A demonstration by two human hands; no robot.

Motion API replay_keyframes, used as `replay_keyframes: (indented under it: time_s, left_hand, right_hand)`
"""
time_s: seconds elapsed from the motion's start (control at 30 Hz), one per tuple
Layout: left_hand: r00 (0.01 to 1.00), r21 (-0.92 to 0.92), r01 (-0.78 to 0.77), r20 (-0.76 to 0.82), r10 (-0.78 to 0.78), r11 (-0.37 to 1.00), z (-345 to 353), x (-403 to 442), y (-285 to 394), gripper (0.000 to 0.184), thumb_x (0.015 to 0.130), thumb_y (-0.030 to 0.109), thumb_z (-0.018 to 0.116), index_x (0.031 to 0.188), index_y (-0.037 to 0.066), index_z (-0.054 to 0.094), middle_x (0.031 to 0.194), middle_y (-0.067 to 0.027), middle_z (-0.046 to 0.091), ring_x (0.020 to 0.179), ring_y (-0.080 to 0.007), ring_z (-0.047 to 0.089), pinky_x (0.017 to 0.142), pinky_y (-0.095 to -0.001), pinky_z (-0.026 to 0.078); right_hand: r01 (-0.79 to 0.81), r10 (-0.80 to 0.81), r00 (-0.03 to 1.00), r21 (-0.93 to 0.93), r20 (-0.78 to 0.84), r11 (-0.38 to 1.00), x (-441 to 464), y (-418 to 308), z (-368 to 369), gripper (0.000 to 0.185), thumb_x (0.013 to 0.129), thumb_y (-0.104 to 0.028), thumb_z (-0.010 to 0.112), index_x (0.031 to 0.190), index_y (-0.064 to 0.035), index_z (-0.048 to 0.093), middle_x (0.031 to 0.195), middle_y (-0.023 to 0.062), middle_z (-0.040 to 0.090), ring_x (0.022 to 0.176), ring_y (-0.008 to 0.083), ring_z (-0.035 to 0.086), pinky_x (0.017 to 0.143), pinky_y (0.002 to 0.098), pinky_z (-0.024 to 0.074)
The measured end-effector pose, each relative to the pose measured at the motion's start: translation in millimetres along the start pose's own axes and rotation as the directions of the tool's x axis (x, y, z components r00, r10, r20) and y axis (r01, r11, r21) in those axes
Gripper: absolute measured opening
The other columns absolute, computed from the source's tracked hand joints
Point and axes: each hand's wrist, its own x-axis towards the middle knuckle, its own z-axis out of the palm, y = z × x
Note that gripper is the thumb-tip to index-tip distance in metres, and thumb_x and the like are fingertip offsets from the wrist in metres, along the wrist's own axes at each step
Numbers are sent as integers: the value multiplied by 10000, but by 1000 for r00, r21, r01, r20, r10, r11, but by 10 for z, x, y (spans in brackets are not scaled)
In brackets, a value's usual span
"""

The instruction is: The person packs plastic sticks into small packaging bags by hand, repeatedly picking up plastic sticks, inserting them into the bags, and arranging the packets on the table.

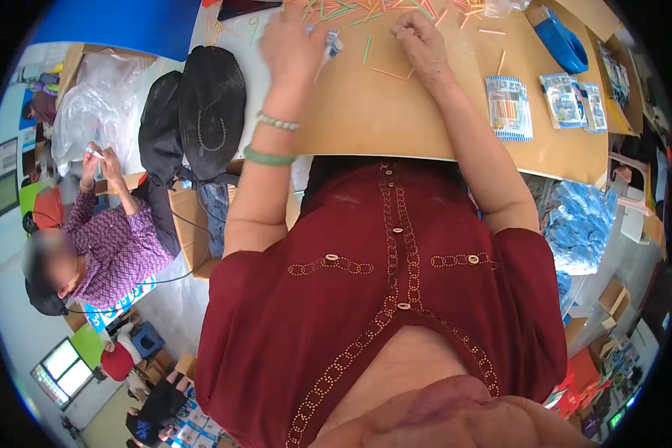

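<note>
My left hand [293, 54], with a bead bracelet and a green bangle on its arm, is over the tabletop at the upper left, smeared by motion. Right beside its fingers is a small blue-and-white packet [333, 43]; whether the hand grips it is unclear. My right hand [422, 49] has its fingers curled closed over the table, and what they hold, if anything, is hidden. Thin pastel sticks [373, 10] lie in a loose heap beyond both hands. A green stick [367, 49] and an orange stick [388, 73] lie between the hands.
On the table's right side [455, 134] lie a filled packet of coloured sticks [508, 109], more packets [562, 100] and a blue tape roll [561, 43]. A black mesh bag [212, 112] sits at the left edge. Another person [119, 231] works at the left.
</note>
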Motion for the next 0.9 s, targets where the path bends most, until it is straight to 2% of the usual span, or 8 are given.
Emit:
replay_keyframes:
  time_s: [0.13,0.23,0.27,0.37,0.53,0.67,0.77,0.9]
  left_hand:
    - [993,260,98,45,-113,961,130,-53,-399,427,738,335,726,1003,21,609,959,-163,649,915,-286,604,743,-390,477]
    - [900,-268,408,280,-335,873,284,28,-619,414,609,379,785,802,50,625,897,-131,612,836,-305,595,698,-405,457]
    - [898,-274,411,284,-335,870,343,28,-672,414,609,379,785,802,50,625,897,-131,612,836,-305,595,698,-405,457]
    - [974,-305,219,6,-228,927,477,33,-779,328,656,337,768,752,56,627,825,-133,627,794,-311,613,681,-405,460]
    - [975,-276,40,-201,-98,960,287,34,-778,249,743,254,732,741,34,615,683,-55,597,652,-223,601,620,-351,460]
    - [984,-510,162,23,-175,845,161,70,-694,186,857,191,628,856,6,637,831,-94,655,702,-115,584,634,-270,452]
    - [937,-900,348,325,-125,263,85,-46,-404,151,814,141,674,739,22,619,643,13,574,562,-98,534,550,-256,433]
    - [936,-893,351,339,-92,281,258,-127,-371,144,863,114,627,756,18,639,688,34,590,603,-9,498,536,-173,401]
  right_hand:
    - [37,-46,999,-259,-29,965,-43,-255,-12,105,902,-118,514,855,-25,521,812,118,581,777,165,559,674,290,445]
    - [216,-207,976,-430,69,876,-61,-273,-33,62,872,-80,517,864,-18,511,751,150,532,736,201,549,664,302,441]
    - [215,-204,976,-437,72,873,-69,-275,-45,62,872,-80,517,864,-18,511,751,150,532,736,201,549,664,302,441]
    - [127,-114,991,-191,76,973,-68,-291,-66,93,890,-111,515,866,-21,503,736,165,521,715,234,555,662,323,444]
    - [160,-186,980,-261,-77,952,4,-129,-74,132,919,-133,489,847,-23,480,723,141,557,714,210,578,668,320,455]
    - [200,-194,979,-474,63,858,-30,-181,-63,119,902,-102,528,995,-33,557,928,79,665,837,194,633,716,294,489]
    - [122,-71,992,-633,105,764,-34,-246,-84,129,927,-107,494,997,-18,555,938,61,674,854,169,632,728,288,489]
    - [231,-250,968,-299,-27,926,-85,-403,-76,141,940,-124,471,990,-21,553,815,48,638,748,140,603,667,273,479]
